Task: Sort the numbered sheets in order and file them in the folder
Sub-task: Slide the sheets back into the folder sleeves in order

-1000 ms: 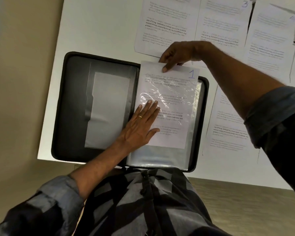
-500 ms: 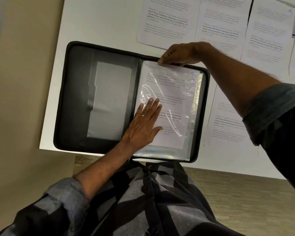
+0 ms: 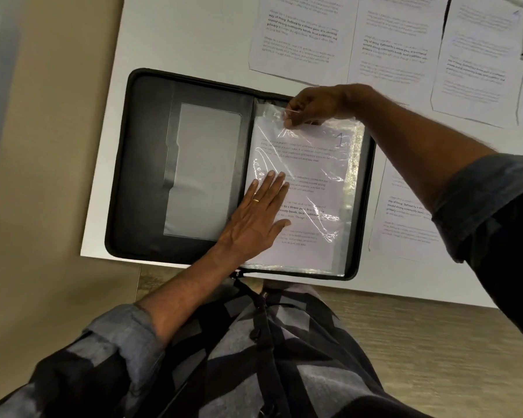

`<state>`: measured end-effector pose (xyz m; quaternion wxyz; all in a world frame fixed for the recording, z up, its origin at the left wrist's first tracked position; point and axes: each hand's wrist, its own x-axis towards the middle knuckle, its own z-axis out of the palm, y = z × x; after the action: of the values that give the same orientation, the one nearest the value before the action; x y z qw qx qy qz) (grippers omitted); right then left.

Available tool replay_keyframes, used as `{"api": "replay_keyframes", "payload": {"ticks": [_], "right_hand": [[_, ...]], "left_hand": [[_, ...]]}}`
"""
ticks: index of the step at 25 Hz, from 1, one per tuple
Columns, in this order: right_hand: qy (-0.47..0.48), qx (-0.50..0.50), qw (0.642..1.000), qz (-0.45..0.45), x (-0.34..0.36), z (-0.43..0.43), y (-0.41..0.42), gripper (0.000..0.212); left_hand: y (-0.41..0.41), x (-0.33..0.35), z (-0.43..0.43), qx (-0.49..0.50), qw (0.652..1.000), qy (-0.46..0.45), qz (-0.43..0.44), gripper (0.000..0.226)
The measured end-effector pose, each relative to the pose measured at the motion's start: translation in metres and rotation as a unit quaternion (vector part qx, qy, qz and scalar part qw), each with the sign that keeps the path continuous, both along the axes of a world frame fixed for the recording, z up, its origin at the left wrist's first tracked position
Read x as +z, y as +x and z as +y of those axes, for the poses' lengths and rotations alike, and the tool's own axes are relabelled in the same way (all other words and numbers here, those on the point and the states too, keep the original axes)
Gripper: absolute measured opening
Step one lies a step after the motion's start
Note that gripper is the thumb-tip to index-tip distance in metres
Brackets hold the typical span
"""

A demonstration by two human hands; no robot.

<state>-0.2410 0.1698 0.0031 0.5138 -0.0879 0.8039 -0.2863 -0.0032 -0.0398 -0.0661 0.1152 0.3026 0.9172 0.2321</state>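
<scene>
A black zip folder (image 3: 145,164) lies open on the white table. Its right half holds clear plastic sleeves (image 3: 352,164). The sheet marked 1 (image 3: 311,164) lies inside the top sleeve, with the number at its upper right. My left hand (image 3: 258,215) presses flat on the sleeve's lower left, fingers straight, a ring on one finger. My right hand (image 3: 313,105) pinches the sleeve's top edge near the spine. Other printed sheets lie beyond and right of the folder: one (image 3: 299,34) at the back, another (image 3: 396,46) beside it, a third (image 3: 480,58) further right.
A fourth sheet (image 3: 405,215) lies right of the folder, partly under my right forearm. The white table (image 3: 187,34) ends just below the folder; wooden floor (image 3: 435,357) shows beneath. A tan wall or panel (image 3: 43,146) runs along the left.
Sheet 1 has slid down fully into the sleeve. My right hand moved from the sheet's top edge to pinching the sleeve's top edge. My left hand stayed flat on the sleeve.
</scene>
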Motion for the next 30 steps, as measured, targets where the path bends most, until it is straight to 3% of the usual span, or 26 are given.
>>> {"api": "replay_keyframes", "payload": {"ticks": [2, 4, 7, 9, 11, 13, 16, 24, 28, 30], "right_hand": [[0.028, 0.024, 0.998, 0.044, 0.006, 0.000, 0.006, 0.042], [0.045, 0.013, 0.984, 0.174, 0.010, 0.000, 0.020, 0.035], [0.020, -0.135, 0.912, 0.387, 0.001, 0.003, 0.073, 0.033], [0.050, -0.256, 0.853, 0.452, -0.014, 0.002, 0.139, 0.039], [0.096, -0.314, 0.831, 0.448, -0.029, -0.009, 0.221, 0.048], [0.146, -0.347, 0.832, 0.408, -0.038, -0.029, 0.302, 0.057], [0.186, -0.404, 0.823, 0.353, -0.046, -0.045, 0.367, 0.062], [0.139, -0.456, 0.799, 0.368, -0.047, -0.042, 0.385, 0.047], [0.125, -0.454, 0.814, 0.341, -0.040, -0.026, 0.381, 0.054], [0.105, -0.486, 0.802, 0.330, -0.034, -0.015, 0.374, 0.058]], "left_hand": [[-0.001, -0.003, 0.007, -0.027, 0.999, -0.017, 0.014, 0.076], [0.000, -0.006, 0.013, -0.046, 0.998, -0.039, 0.021, 0.076], [0.001, -0.009, 0.019, -0.048, 0.995, -0.082, 0.030, 0.077], [0.003, -0.011, 0.020, -0.054, 0.993, -0.098, 0.035, 0.077], [0.005, -0.012, 0.022, -0.059, 0.991, -0.109, 0.048, 0.076], [0.008, -0.015, 0.024, -0.064, 0.988, -0.122, 0.069, 0.073], [0.008, -0.014, 0.029, -0.077, 0.984, -0.136, 0.090, 0.070], [0.026, -0.005, 0.033, -0.049, 0.981, -0.174, 0.069, 0.068], [0.056, 0.008, 0.031, -0.068, 0.988, -0.141, -0.009, 0.062], [0.076, 0.013, 0.029, -0.078, 0.987, -0.135, -0.023, 0.059]]}}
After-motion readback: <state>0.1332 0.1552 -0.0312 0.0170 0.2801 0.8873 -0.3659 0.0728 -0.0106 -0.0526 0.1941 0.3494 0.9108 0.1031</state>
